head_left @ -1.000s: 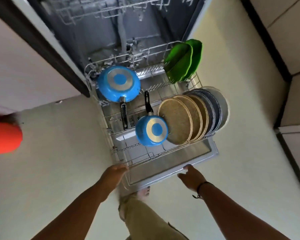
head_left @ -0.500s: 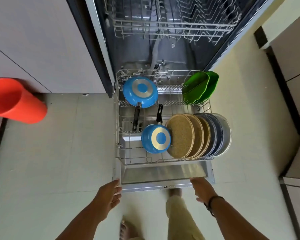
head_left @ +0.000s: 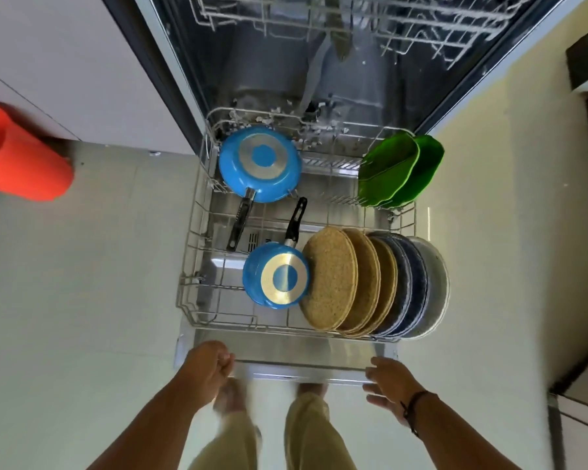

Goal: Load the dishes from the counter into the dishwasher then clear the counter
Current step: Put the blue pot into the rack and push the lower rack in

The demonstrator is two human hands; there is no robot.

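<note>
My left hand point(head_left: 207, 366) was curled at the near left corner of the shiny metal dishwasher door point(head_left: 286, 351). My right hand point(head_left: 392, 381) was spread wide at its right corner. Blue pans point(head_left: 260, 163) and round plates point(head_left: 331, 278) stood in the wire rack point(head_left: 197, 266).

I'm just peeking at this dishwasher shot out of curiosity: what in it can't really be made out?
Head view only:
- Upper rack: cut off by the top edge.
- Orange container: cut off by the left edge.
- Back plates in the row: mostly hidden by the tan plates in front.
- Left hand: its grip on the door edge is unclear; the fingers are blurred.
- Feet: smeared by motion.
</note>
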